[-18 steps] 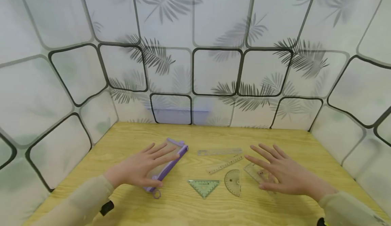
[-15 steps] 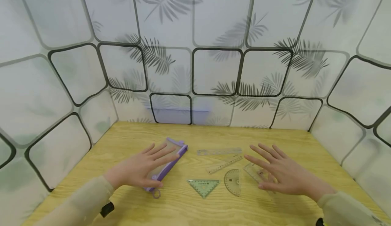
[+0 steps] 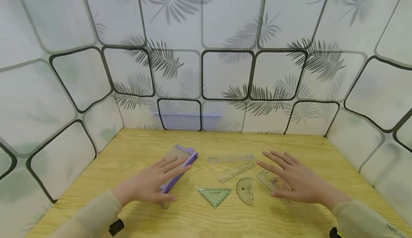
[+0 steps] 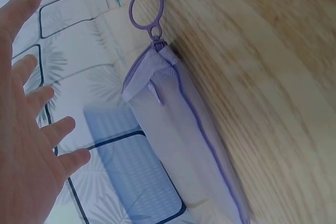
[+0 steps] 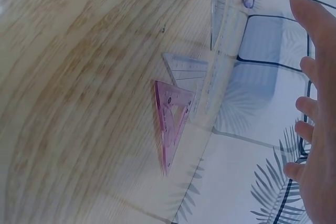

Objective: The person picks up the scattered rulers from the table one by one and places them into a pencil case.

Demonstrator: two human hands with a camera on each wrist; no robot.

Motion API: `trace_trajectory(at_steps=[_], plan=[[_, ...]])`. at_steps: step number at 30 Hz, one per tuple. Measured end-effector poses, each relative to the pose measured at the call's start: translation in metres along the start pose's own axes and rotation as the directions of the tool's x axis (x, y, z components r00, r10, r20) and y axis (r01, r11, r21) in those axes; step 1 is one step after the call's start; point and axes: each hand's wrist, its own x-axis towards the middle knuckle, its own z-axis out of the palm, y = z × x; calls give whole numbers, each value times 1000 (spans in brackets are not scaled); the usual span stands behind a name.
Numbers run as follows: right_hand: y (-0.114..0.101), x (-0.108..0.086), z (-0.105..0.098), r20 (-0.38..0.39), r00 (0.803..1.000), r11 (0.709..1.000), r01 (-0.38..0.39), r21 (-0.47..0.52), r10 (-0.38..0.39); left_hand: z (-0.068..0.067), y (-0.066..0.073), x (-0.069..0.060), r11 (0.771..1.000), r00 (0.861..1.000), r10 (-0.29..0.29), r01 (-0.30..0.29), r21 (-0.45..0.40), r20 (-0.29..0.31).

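My left hand (image 3: 151, 181) hovers with spread fingers over a purple mesh zip pouch (image 3: 178, 175), which lies slanted on the table. A purple ring (image 4: 147, 9) hangs from the pouch's near end. On the other side, my right hand (image 3: 297, 181) is held palm down, fingers apart and holding nothing. Partly hidden below it are a clear set square (image 3: 265, 178) and a pink set square (image 5: 170, 124). Between the hands lie a green set square (image 3: 214, 196), a clear protractor (image 3: 245, 191), a clear ruler (image 3: 236, 172) and a second clear ruler (image 3: 231, 158).
The wood-grain table (image 3: 193, 222) is bounded at the back and both sides by a white wall covering (image 3: 225, 73) with dark rounded squares and leaf prints. Black bands show at both wrists.
My left hand has shifted slightly down and to the right, covering the near end of the pouch. The right hand stays almost still. The things on the table have not moved.
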Motion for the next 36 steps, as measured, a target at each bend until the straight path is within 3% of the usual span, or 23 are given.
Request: trace_trajectory(at_steps=[10, 18, 30, 36], plan=[[-1, 2, 4, 5, 1000, 999, -28, 18, 28, 5, 7, -4, 998, 996, -60, 60, -3, -65], [0, 2, 4, -6, 1000, 1000, -27, 13, 27, 13, 7, -8, 991, 978, -130, 130, -12, -165], [5, 18, 0, 33, 998, 995, -48, 82, 45, 29, 12, -12, 939, 903, -343, 326, -108, -260], [2, 21, 1, 62, 996, 994, -63, 86, 58, 33, 12, -15, 917, 881, -397, 367, -158, -259]])
